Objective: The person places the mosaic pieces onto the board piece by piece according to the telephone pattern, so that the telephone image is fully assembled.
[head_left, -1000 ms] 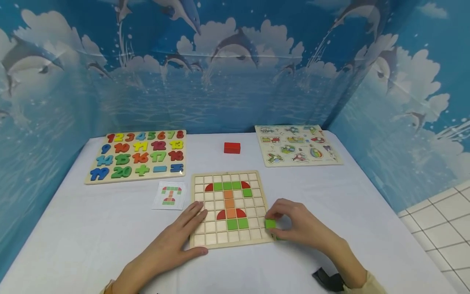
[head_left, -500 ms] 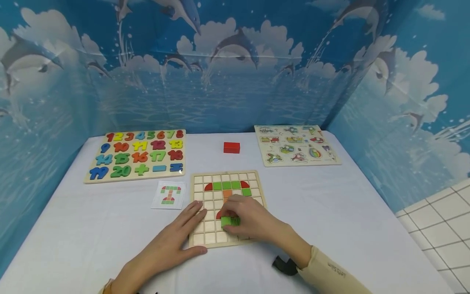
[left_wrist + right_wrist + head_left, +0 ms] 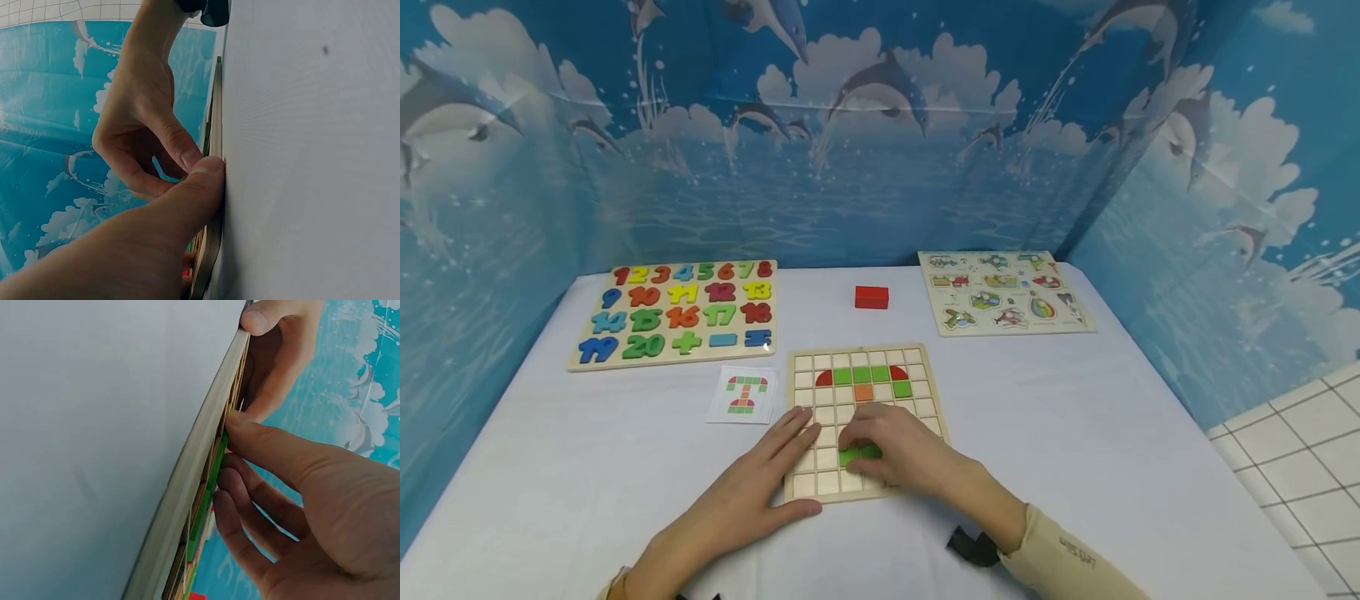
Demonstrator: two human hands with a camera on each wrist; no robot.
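Note:
A wooden grid board [image 3: 808, 483] lies on the white table, bearing green, red and orange tiles in several cells. My left hand [image 3: 752, 492] lies along its left side, fingers straight over the edge cells and thumb by the lower edge. Over the lower middle of the grid, my right hand [image 3: 902, 446] pinches a green square tile [image 3: 847, 457] between thumb and fingers, at a cell left of another green tile [image 3: 871, 451]. The right wrist view shows the right thumb [image 3: 275, 447] near a strip of green tiles. My right hand hides the neighbouring cells.
A pattern card [image 3: 742, 395] lies left of the board. Behind stand a number puzzle [image 3: 677, 354] at left, a red block [image 3: 872, 297] in the middle and a vehicle puzzle [image 3: 1015, 325] at right. A black object [image 3: 973, 547] sits by the right wrist.
My right hand has carried the green tile from the board's right edge leftward to the lower middle, then slightly further left and down onto the grid. My left hand stays in place.

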